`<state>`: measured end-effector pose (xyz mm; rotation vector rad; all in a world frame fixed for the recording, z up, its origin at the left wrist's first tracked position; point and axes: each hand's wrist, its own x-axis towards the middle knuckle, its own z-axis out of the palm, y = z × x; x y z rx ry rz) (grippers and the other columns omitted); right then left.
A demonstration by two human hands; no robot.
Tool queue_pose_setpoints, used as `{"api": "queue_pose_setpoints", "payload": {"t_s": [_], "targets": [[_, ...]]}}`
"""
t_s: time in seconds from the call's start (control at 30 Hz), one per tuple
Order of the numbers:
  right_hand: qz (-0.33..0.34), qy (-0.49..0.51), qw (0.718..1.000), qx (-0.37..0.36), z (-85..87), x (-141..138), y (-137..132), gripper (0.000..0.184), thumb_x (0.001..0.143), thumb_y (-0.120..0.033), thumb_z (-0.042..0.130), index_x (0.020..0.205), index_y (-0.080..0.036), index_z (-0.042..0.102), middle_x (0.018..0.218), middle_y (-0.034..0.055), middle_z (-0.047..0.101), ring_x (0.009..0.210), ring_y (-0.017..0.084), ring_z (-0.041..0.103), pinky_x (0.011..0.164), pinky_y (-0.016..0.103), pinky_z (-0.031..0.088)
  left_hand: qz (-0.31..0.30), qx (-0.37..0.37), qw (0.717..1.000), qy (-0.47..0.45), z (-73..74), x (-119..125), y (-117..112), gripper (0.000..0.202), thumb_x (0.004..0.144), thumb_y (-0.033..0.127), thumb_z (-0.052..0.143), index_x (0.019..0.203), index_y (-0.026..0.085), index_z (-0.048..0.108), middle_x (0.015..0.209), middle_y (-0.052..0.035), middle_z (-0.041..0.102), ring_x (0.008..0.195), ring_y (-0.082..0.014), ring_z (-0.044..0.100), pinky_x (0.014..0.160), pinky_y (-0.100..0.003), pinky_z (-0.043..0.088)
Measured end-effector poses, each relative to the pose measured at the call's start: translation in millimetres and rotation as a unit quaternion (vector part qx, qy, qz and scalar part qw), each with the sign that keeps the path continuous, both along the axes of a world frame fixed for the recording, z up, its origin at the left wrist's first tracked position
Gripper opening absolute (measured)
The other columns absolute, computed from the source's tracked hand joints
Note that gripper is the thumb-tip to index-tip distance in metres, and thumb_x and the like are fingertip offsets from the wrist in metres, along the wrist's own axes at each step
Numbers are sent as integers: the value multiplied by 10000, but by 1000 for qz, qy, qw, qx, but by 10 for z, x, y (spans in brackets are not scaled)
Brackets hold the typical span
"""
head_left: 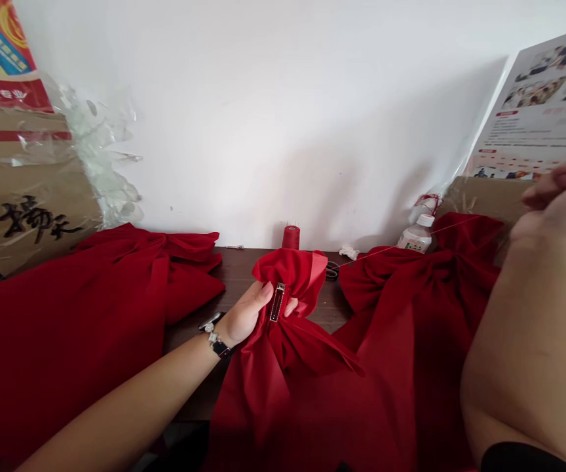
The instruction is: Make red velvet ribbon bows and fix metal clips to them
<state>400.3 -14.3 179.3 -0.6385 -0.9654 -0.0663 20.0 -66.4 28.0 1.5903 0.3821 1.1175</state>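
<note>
Bench of dark wood (234, 275) under a white wall: our left hand (248, 314) closes around gathered red cloth (283, 354), a metal clip (277, 302) on it; right hand (555, 203) raised, fingers curled beside a taut thread (401, 243), hold on it unclear

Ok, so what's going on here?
A person's left hand grips a gathered red cloth bow with a metal clip on it. Their raised right hand is nearest a thin thread stretched above the dark wooden table. A red thread spool stands behind, between two more red bows.
</note>
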Motion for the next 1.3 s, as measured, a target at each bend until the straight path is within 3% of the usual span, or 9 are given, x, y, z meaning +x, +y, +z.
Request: {"api": "queue_pose_setpoints", "payload": {"t_s": [0.17, 0.33, 0.4, 0.47, 0.57, 0.7, 0.8, 1.03, 1.3], "targets": [[-41, 13, 999, 29, -70, -539, 64, 233, 843, -25, 363, 754, -234, 411, 647, -38, 385, 427, 32, 300, 414, 210, 211, -7, 31, 999, 13, 16, -31, 0, 476, 872, 626, 416, 796, 159, 475, 702, -22, 480, 626, -142, 416, 677, -319, 360], [142, -136, 973, -122, -127, -976, -164, 164, 828, -29, 477, 871, -175, 538, 653, -32, 458, 456, 30, 391, 427, 186, 281, 0, 65, 997, 39, 139, -29, -43, 417, 866, 570, 495, 772, 166, 459, 704, -10, 440, 645, -136, 394, 662, -308, 335], [238, -311, 894, -219, -196, -1173, -343, 96, 856, -157, 563, 949, -173, 581, 706, -3, 560, 547, 59, 497, 496, 189, 387, 6, 68, 997, 46, 172, -23, -64, 435, 868, 582, 482, 745, 166, 454, 694, -5, 426, 641, -134, 390, 653, -305, 336], [331, -454, 769, -304, -289, -1371, -506, 101, 859, -224, 579, 936, -169, 615, 724, 16, 632, 575, 88, 565, 537, 208, 456, 13, 71, 996, 50, 181, -19, -75, 457, 856, 601, 485, 725, 165, 459, 696, -6, 429, 651, -135, 406, 673, -310, 360], [356, -521, 701, -333, -421, -1616, -637, 138, 882, -195, 519, 852, -160, 649, 768, 35, 673, 667, 116, 626, 627, 228, 497, 20, 72, 996, 43, 171, -13, -77, 463, 841, 611, 502, 727, 163, 476, 695, -4, 442, 669, -141, 445, 739, -333, 411], [315, -512, 728, -330, -517, -1768, -600, 142, 870, -172, 526, 785, -152, 637, 682, 5, 636, 567, 90, 568, 567, 206, 452, 22, 81, 996, 28, 153, -6, -73, 441, 833, 591, 533, 740, 163, 480, 702, -10, 476, 693, -152, 487, 800, -372, 445], [377, -461, 744, -303, -571, -1798, -514, 146, 865, -246, 584, 782, -139, 640, 652, 1, 610, 566, 88, 543, 547, 198, 437, 35, 92, 995, 26, 137, -14, -69, 429, 822, 579, 562, 788, 155, 505, 725, -28, 514, 713, -163, 508, 775, -368, 455], [571, -361, 700, -232, -741, -1914, -438, 304, 814, -445, 663, 776, -143, 665, 642, 22, 653, 591, 117, 615, 613, 249, 534, 62, 112, 991, 43, 135, -26, -66, 459, 806, 610, 562, 764, 158, 498, 684, -25, 519, 647, -146, 484, 648, -309, 422], [607, -338, 694, -187, -832, -1987, -393, 314, 801, -453, 662, 802, -139, 678, 646, 31, 670, 593, 119, 646, 577, 232, 555, 54, 106, 992, 39, 109, -20, -54, 468, 807, 616, 555, 752, 154, 510, 679, -32, 533, 637, -147, 477, 633, -302, 399]]}}
